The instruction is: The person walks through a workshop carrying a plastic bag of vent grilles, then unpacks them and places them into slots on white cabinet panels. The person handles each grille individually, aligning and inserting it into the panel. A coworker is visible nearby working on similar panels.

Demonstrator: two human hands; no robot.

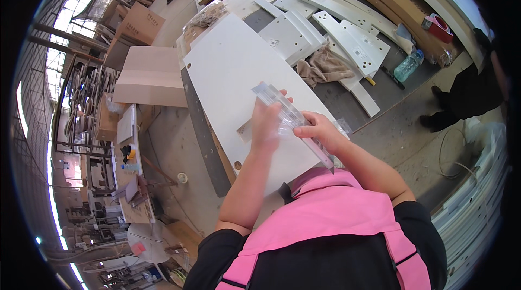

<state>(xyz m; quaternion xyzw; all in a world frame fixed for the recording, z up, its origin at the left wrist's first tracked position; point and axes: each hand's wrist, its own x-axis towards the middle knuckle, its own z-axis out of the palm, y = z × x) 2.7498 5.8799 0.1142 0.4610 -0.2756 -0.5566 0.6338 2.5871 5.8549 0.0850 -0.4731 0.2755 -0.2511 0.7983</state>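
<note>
A long, narrow clear plastic packet (pixel 293 117) slants across the front of my body, above a large white board (pixel 233 67). What lies inside it is hard to make out. My left hand (pixel 266 123), blurred by motion, grips its upper part, with fingertips showing past the far edge. Lower down, my right hand (pixel 323 131) pinches the packet between thumb and fingers. A small pale strip (pixel 245 131) lies on the board beside my left wrist. Round holes show near the board's edges.
White panels with holes (pixel 353 45) lie on the dark table beyond, with a brown cloth (pixel 325 66), a plastic bottle (pixel 408 65) and a red tape roll (pixel 437 28). Cardboard (pixel 152 75) stands left. At right is a person's dark-clothed leg (pixel 467 92); long wrapped strips (pixel 472 208) lie nearer.
</note>
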